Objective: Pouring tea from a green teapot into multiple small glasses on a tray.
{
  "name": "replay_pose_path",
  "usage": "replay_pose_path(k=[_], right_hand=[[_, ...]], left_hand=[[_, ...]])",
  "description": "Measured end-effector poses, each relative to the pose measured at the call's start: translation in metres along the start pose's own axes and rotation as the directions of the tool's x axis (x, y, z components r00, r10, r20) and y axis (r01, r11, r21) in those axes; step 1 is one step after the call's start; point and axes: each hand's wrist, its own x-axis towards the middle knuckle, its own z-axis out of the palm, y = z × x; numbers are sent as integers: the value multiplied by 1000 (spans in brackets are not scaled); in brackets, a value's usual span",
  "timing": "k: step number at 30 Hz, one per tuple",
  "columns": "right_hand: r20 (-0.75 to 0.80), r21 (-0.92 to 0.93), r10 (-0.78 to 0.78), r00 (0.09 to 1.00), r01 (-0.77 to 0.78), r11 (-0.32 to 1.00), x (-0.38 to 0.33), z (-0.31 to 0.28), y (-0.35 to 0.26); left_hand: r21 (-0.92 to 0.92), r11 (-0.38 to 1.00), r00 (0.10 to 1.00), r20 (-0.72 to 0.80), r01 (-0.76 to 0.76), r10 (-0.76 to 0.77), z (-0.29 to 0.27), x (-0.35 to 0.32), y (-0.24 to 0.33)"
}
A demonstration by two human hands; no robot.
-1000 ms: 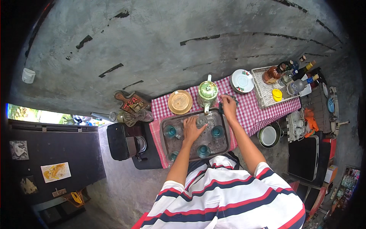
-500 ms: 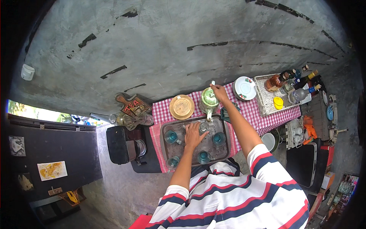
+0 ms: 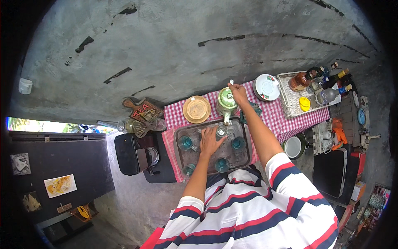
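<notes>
My right hand (image 3: 237,93) is closed on the handle of a green-and-white teapot (image 3: 226,103), behind the far edge of a dark tray (image 3: 203,157). The spout points toward me, close over a clear glass cup (image 3: 222,131) on the tray; whether anything flows I cannot tell. My left hand (image 3: 210,142) has its thumb and fingers around the near-left side of that cup. Other cups, bluish inside, stand around it: one cup (image 3: 185,143) at left, another cup (image 3: 238,144) at right, a third cup (image 3: 222,164) in front. A further cup (image 3: 188,169) sits at the tray's near-left corner.
A round wooden board (image 3: 196,109) lies left of the teapot on the checked cloth (image 3: 269,118). Stacked plates (image 3: 266,87) and a white wicker tray (image 3: 290,107) of bottles are at right. A black appliance (image 3: 127,154) and glass jars (image 3: 137,126) stand at left; a wall rises behind.
The whole view has shifted slightly, so the table sits a little higher in it. Both hands keep their places, on the teapot handle and at the cup.
</notes>
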Motion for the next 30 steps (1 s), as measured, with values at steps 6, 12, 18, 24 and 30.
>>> replay_pose_path(k=[6, 12, 18, 24, 30], right_hand=[[-18, -3, -10, 1000, 10, 1000, -9, -7, -12], [-16, -36, -40, 999, 39, 999, -22, -5, -21], [-36, -66, -70, 997, 67, 996, -25, 1, -13], [-58, -86, -158, 986, 153, 985, -27, 7, 1], [-37, -100, -167, 985, 163, 982, -46, 5, -12]], left_hand=[[-10, 999, 999, -42, -34, 34, 1, 2, 1], [10, 1000, 1000, 5, 8, -8, -4, 1, 6], [6, 1000, 999, -38, -29, 30, -5, 1, 6], [2, 998, 997, -52, -63, 63, -5, 1, 6], [-10, 998, 998, 3, -62, 62, -5, 1, 2]])
